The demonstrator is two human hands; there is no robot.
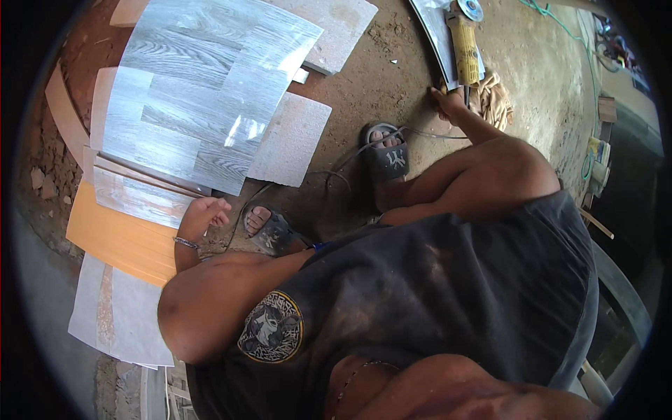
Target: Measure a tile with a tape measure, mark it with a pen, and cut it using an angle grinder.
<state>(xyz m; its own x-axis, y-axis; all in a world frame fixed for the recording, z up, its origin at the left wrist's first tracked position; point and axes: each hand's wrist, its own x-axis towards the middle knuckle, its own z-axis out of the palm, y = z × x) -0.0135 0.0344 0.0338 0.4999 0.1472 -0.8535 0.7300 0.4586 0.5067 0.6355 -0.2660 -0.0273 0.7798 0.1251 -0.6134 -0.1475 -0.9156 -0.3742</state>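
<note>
My left hand point(203, 215) is loosely curled beside the near edge of a stack of grey wood-pattern tiles point(203, 84). I see nothing in its fingers. Over to the far right, my right hand point(450, 105) reaches to the near end of some narrow grey tile pieces point(435, 42). Its fingers are bent around a small yellowish thing that is too small to name. Just beyond that hand lies a yellow angle grinder point(463, 49) with its disc point(471, 8) at the far end. A crumpled tan cloth point(492, 101) is next to the grinder.
Pale rough-backed tiles point(290, 136) lie beside the stack, and an orange-brown sheet point(122, 234) is under its near side. A dark cord point(336, 171) winds around my sandalled feet on the dirty floor point(381, 63). A green cord point(570, 31) runs along the right.
</note>
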